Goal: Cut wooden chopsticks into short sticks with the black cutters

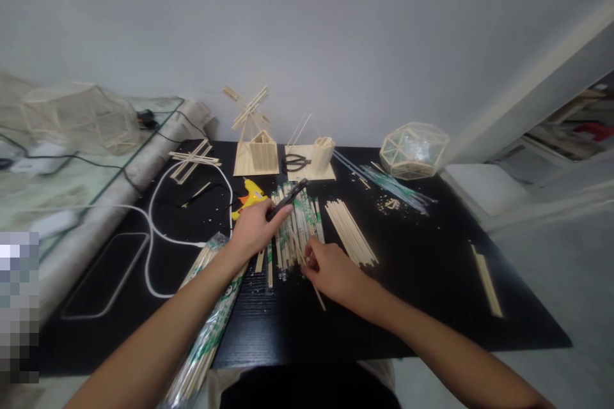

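Note:
My left hand (256,225) is closed on a slim black tool (288,198) that points up and to the right; its exact kind is unclear. Fingers of my right hand (333,268) pinch a thin wooden stick (320,297), whose lower end shows below the hand. Between the hands lie wrapped chopsticks (302,211) in clear and green packaging. A yellow glue gun (250,195) rests just beyond my left hand. Right of my right hand, bare wooden sticks (351,233) lie side by side in a row.
A stick windmill model (263,154), black scissors (296,163) and a stick cup (324,153) stand at the back. A faceted stick frame (415,150) is at back right. A large chopstick pack (211,326) and a white cable (151,243) lie left, loose sticks (487,281) right.

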A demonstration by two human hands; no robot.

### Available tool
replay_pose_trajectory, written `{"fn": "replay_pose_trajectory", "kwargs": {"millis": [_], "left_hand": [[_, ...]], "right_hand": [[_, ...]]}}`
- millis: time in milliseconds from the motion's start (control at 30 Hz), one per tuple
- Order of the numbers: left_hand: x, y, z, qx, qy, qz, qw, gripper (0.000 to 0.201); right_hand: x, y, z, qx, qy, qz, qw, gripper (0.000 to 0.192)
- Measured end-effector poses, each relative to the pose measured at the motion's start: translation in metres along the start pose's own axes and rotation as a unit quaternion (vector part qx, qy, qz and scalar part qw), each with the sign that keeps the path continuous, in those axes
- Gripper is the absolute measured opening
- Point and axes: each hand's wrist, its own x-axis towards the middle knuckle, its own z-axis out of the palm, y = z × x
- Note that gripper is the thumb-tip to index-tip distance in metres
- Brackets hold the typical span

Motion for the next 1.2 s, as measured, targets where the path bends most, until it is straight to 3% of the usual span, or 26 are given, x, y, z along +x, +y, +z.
{"fn": "replay_pose_trajectory", "kwargs": {"millis": [200, 300, 500, 633, 733, 867, 1033, 1200], "left_hand": [[0.000, 0.002, 0.000, -0.037, 0.014, -0.014, 0.999, 0.053], [0.002, 0.000, 0.003, -0.124, -0.020, -0.031, 0.992, 0.050], [0.001, -0.001, 0.007, -0.293, -0.101, -0.098, 0.946, 0.044], [-0.001, 0.004, 0.002, -0.327, -0.114, -0.081, 0.935, 0.046], [-0.004, 0.007, 0.002, -0.339, -0.134, -0.051, 0.930, 0.042], [-0.009, 0.011, 0.007, -0.312, -0.144, -0.003, 0.939, 0.038], [-0.010, 0.013, 0.003, -0.183, -0.072, 0.090, 0.976, 0.040], [-0.012, 0.016, -0.002, -0.045, -0.054, 0.143, 0.987, 0.032]], "right_hand": [[0.000, 0.013, -0.017, 0.123, -0.018, 0.002, 0.992, 0.021], [0.000, 0.019, -0.024, 0.186, -0.026, -0.012, 0.982, 0.023], [0.002, 0.028, -0.026, 0.223, -0.036, -0.040, 0.973, 0.026], [0.003, 0.026, -0.027, 0.206, -0.013, -0.058, 0.977, 0.016], [0.008, 0.023, -0.027, 0.272, -0.014, -0.052, 0.961, 0.012], [0.015, 0.020, -0.025, 0.352, 0.009, -0.062, 0.934, 0.022], [0.016, 0.016, -0.029, 0.308, 0.116, -0.094, 0.939, 0.027], [0.009, 0.009, -0.036, 0.265, 0.153, -0.116, 0.945, 0.036]]}}
